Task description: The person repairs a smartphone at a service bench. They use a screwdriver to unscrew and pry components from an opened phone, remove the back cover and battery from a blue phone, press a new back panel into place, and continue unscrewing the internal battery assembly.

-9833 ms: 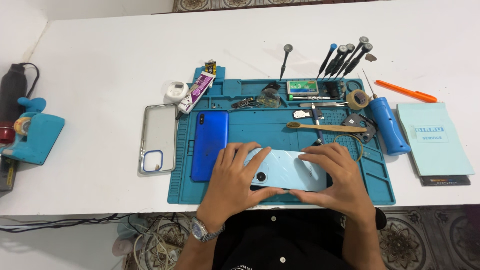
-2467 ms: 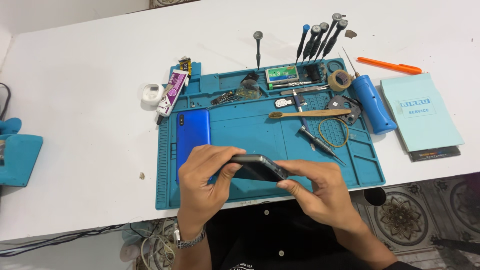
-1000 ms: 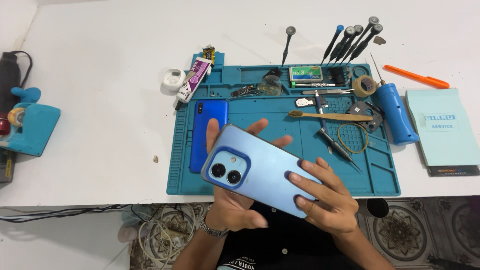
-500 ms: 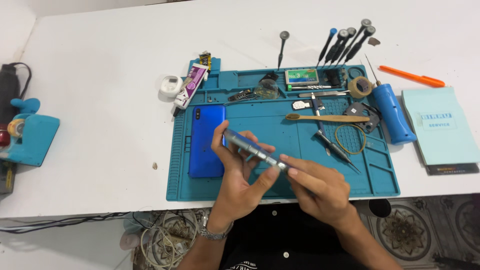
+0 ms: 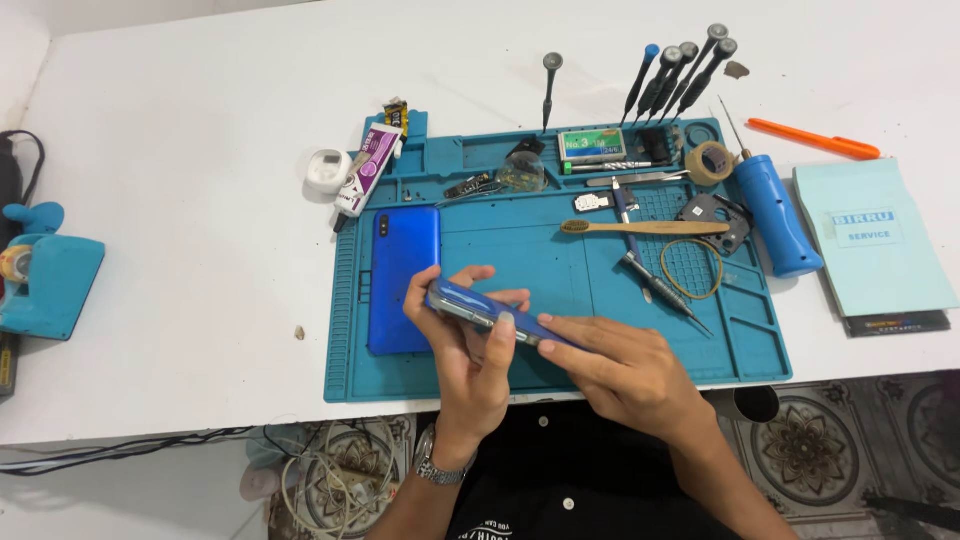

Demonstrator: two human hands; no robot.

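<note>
At the 9 o'clock edge of the white table (image 5: pixel 180 230) sits a teal plastic tool stand (image 5: pixel 45 285), well apart from the work. Moving right, a small white round container (image 5: pixel 327 170) and a purple-and-white glue tube (image 5: pixel 367 170) lie just off the 11 o'clock corner of the teal silicone repair mat (image 5: pixel 600 300). On the mat's 9 o'clock side a dark blue phone back panel (image 5: pixel 400 270) lies flat, partly covered by the left hand.

The light blue smartphone (image 5: pixel 480 308) is held above the mat's 6 o'clock area. A second ago it showed its broad back with the camera cluster to the head camera; half a second ago it had been tipped onto its edge, and it remains edge-on now, only lower and closer to the mat. The left hand (image 5: pixel 470 350) wraps it from beneath, thumb and fingers closed on the long sides. The right hand (image 5: pixel 625 370) has fingers extended narrowly along the phone's 3 o'clock end, touching the edge. That turn from flat to edge-on suggests the side seam or frame is being checked or pressed.

Further right lie a wooden-handled toothbrush (image 5: pixel 645 228), a thin precision screwdriver (image 5: pixel 665 290), a row of dark-handled screwdrivers (image 5: pixel 685 65) standing at 1 o'clock, a blue cylindrical tool (image 5: pixel 775 215), an orange pen (image 5: pixel 815 140) and a pale green booklet (image 5: pixel 870 240).
</note>
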